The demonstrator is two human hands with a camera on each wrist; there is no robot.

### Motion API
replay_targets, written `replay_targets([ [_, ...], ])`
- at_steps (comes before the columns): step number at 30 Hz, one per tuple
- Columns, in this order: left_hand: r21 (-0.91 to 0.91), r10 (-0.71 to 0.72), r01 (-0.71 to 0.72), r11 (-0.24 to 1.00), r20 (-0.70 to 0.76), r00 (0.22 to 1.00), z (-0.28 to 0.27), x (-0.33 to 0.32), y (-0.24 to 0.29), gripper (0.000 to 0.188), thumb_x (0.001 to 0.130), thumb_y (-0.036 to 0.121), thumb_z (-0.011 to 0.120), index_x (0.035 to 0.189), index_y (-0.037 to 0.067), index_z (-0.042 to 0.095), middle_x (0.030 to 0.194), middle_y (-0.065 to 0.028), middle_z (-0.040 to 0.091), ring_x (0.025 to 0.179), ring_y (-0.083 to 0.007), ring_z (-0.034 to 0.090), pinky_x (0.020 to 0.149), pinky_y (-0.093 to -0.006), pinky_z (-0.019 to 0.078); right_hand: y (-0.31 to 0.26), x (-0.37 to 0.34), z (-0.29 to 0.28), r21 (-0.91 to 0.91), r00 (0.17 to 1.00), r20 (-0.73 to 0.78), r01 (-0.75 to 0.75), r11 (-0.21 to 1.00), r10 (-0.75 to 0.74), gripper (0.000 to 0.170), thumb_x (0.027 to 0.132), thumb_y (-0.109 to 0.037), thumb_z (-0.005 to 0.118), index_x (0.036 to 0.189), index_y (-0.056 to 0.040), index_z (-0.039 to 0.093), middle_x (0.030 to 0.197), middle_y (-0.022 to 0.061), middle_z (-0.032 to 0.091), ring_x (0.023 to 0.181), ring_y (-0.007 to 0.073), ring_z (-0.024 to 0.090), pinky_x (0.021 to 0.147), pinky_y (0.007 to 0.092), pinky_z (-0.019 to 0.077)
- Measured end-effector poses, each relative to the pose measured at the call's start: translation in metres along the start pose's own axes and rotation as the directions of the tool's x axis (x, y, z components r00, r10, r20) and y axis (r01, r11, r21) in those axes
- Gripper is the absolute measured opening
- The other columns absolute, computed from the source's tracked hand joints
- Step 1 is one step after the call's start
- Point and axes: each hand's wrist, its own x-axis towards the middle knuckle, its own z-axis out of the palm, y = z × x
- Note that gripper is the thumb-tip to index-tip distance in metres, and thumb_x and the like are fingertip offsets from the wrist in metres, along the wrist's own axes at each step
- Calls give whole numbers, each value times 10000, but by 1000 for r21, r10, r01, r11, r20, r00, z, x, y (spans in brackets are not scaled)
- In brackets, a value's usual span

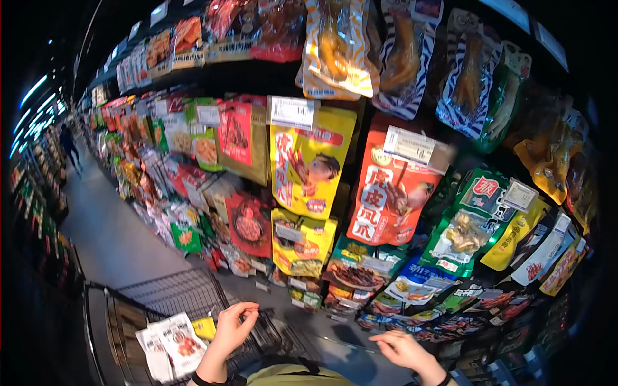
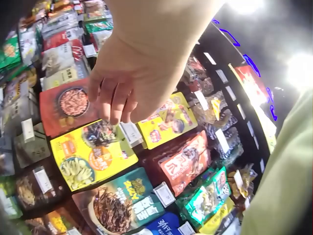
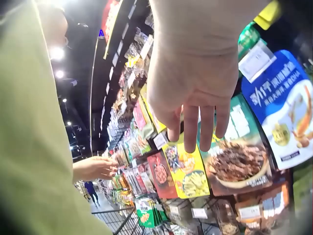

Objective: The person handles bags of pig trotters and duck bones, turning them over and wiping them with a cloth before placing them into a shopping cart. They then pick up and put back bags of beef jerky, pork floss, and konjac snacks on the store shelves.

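Observation:
My left hand [image 1: 233, 327] hangs in the air beside the cart, fingers loosely bent and holding nothing. The right hand [image 1: 402, 350] hovers low before the shelves, its fingers relaxed, with nothing in them. In front hang a yellow snack bag [image 1: 309, 161] and a red snack bag [image 1: 394, 186], each with a price tag over it. Seen from the left wrist, the left hand [image 2: 139, 73] covers part of the racks. In the right wrist view, the right hand [image 3: 195, 83] has its fingers extended, overlapping a teal bag [image 3: 239, 127] behind it.
A wire cart [image 1: 170, 293] stands at lower left, with white packets [image 1: 179, 344] and a yellow packet [image 1: 205, 328] in it. Hanging bags fill the racks, including a green bag [image 1: 460, 235]. The aisle floor [image 1: 106, 225] runs back at left, where a person [image 1: 68, 143] stands far off.

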Motion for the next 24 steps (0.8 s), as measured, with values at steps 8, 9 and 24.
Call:
replay_targets([
  [8, 19, -296, 296, 955, -9, 955, 44, -87, -4, 222, 805, 97, 625, 996, -14, 610, 809, -90, 647, 737, -128, 609, 635, -245, 468, 67, -15, 58, 148, 993, 113, 5, 989, -22, 206, 832, -110, 528, 1009, -45, 611, 921, 147, 639, 870, 325, 605, 771, 391, 482],
  [9, 30, -301, 303, 953, -50, 952, 43, -97, -7, 221, 783, 113, 644, 974, 4, 626, 791, -116, 655, 712, -163, 635, 598, -262, 476, 69, -13, 65, 148, 991, 125, 22, 989, -41, 206, 834, -105, 524, 1008, -37, 610, 927, 149, 639, 877, 325, 605, 779, 393, 481],
  [24, -7, -477, 488, 873, -227, 849, -16, -189, -50, 259, 814, 96, 612, 1043, -24, 593, 808, -87, 649, 728, -117, 600, 682, -257, 484, 21, 11, 110, 125, 963, 238, -162, 979, 129, 210, 831, -119, 529, 1004, -40, 617, 962, 164, 634, 899, 342, 600, 779, 376, 481],
])
